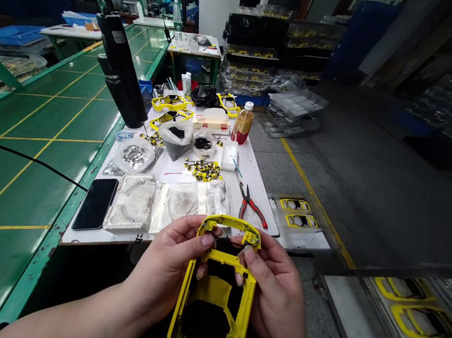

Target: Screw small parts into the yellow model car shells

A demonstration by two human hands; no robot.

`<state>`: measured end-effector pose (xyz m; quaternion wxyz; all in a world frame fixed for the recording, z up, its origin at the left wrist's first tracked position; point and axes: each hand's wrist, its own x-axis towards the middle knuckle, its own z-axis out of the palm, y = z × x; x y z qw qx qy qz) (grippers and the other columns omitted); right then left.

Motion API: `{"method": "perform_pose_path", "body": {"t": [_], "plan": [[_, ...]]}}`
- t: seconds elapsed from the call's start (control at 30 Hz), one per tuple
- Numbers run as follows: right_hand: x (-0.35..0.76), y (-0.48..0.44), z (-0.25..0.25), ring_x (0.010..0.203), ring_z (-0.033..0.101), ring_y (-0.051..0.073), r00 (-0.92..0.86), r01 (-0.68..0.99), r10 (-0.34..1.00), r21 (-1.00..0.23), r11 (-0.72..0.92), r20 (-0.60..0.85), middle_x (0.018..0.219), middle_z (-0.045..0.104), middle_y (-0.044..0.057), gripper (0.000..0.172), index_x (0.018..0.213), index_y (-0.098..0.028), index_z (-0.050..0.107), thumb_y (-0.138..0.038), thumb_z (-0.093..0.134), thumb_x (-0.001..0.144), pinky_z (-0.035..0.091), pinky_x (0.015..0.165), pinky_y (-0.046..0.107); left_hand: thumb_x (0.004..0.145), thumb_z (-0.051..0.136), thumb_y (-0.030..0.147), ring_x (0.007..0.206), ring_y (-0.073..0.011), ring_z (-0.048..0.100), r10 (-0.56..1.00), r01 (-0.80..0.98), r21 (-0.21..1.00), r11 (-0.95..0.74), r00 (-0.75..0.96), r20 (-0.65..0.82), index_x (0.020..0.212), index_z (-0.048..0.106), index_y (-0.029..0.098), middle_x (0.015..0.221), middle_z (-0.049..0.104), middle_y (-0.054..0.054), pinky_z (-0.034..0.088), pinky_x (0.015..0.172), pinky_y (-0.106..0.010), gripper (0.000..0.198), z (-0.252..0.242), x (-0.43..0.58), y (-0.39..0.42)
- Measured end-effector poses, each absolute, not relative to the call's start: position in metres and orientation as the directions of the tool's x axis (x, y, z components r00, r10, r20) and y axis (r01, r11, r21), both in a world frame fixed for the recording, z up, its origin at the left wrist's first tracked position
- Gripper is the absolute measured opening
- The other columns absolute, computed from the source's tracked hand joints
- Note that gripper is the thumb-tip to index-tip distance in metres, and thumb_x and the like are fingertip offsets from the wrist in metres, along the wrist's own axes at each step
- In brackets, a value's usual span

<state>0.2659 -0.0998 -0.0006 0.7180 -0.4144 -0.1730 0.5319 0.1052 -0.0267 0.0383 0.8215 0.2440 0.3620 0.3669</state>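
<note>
A yellow plastic toy car body [219,257] is held between my two hands in front of me, its hollow inside facing up. My left hand [176,253] grips the left side near its far end, thumb on the frame. On the opposite side my right hand [276,283] is closed round the frame, its thumb pressing by the far right corner. Small parts show at both far corners. Just beyond are a white, stained block [131,202] and red-handled pliers [250,205]. Small yellow and black parts [203,170] lie farther back.
An electric screwdriver [123,72] hangs over the table's left side. A phone [95,204], a bag of metal pieces [135,156], bags of black parts [176,138] and a bottle [243,122] stand about. Left runs a green conveyor [33,170]; trays of car bodies [422,320] lie at right.
</note>
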Motion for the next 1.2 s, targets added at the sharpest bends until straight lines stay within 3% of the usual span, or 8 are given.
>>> {"method": "perform_pose_path", "body": {"t": [0.17,0.33,0.5,0.67,0.9,1.2], "plan": [[0.265,-0.102,-0.002,0.064,0.07,0.009,0.355,-0.644,0.907,-0.762,0.062,-0.227,0.113,0.088,0.006,0.034,0.122,-0.032,0.087,-0.034,0.098,0.09,0.062,0.064,0.019,0.077,0.103,0.02,0.082,-0.0117,0.075,0.755,-0.432,0.632,0.644,0.492,-0.434,0.11,0.085,0.021,0.109,0.083,-0.004,0.058,0.065,-0.017,0.038,0.031,0.102,-0.024],[0.26,-0.096,-0.002,0.064,0.071,0.011,0.368,-0.656,0.882,-0.754,0.022,-0.294,0.108,0.087,0.006,0.04,0.118,-0.028,0.087,-0.034,0.103,0.082,0.063,0.063,0.021,0.077,0.102,0.019,0.093,-0.018,0.079,0.741,-0.449,0.595,0.667,0.485,-0.465,0.106,0.083,0.018,0.109,0.083,-0.008,0.06,0.073,-0.021,0.035,0.027,0.101,-0.021],[0.255,-0.082,-0.005,0.077,0.076,0.016,0.353,-0.644,0.857,-0.762,-0.067,-0.375,0.112,0.086,0.007,0.045,0.118,-0.027,0.086,-0.036,0.105,0.078,0.064,0.068,0.025,0.078,0.101,0.019,0.085,-0.013,0.076,0.741,-0.484,0.562,0.671,0.465,-0.484,0.108,0.084,0.016,0.111,0.084,-0.009,0.055,0.064,-0.016,0.034,0.02,0.098,-0.015],[0.249,-0.07,-0.009,0.058,0.059,0.007,0.319,-0.619,0.876,-0.779,-0.095,-0.36,0.101,0.084,0.002,0.039,0.113,-0.026,0.085,-0.036,0.103,0.08,0.053,0.056,0.02,0.078,0.101,0.02,0.079,-0.0112,0.075,0.724,-0.5,0.524,0.689,0.437,-0.534,0.107,0.084,0.016,0.108,0.085,-0.01,0.054,0.06,-0.014,0.033,0.013,0.092,-0.01],[0.244,-0.065,-0.005,0.076,0.073,0.015,0.279,-0.614,0.868,-0.771,-0.168,-0.412,0.11,0.085,0.006,0.041,0.116,-0.027,0.084,-0.038,0.104,0.081,0.061,0.067,0.024,0.083,0.099,0.021,0.082,-0.0122,0.077,0.737,-0.551,0.494,0.673,0.438,-0.515,0.114,0.084,0.018,0.113,0.085,-0.01,0.058,0.066,-0.015,0.034,0.011,0.083,-0.009],[0.24,-0.059,-0.006,0.068,0.07,0.015,0.31,-0.564,0.874,-0.812,-0.148,-0.375,0.104,0.085,0.004,0.037,0.115,-0.029,0.085,-0.037,0.102,0.083,0.059,0.061,0.026,0.08,0.102,0.025,0.085,-0.0146,0.077,0.749,-0.549,0.515,0.658,0.406,-0.523,0.111,0.086,0.016,0.105,0.085,-0.009,0.057,0.07,-0.017,0.036,0.011,0.078,-0.003]]}}
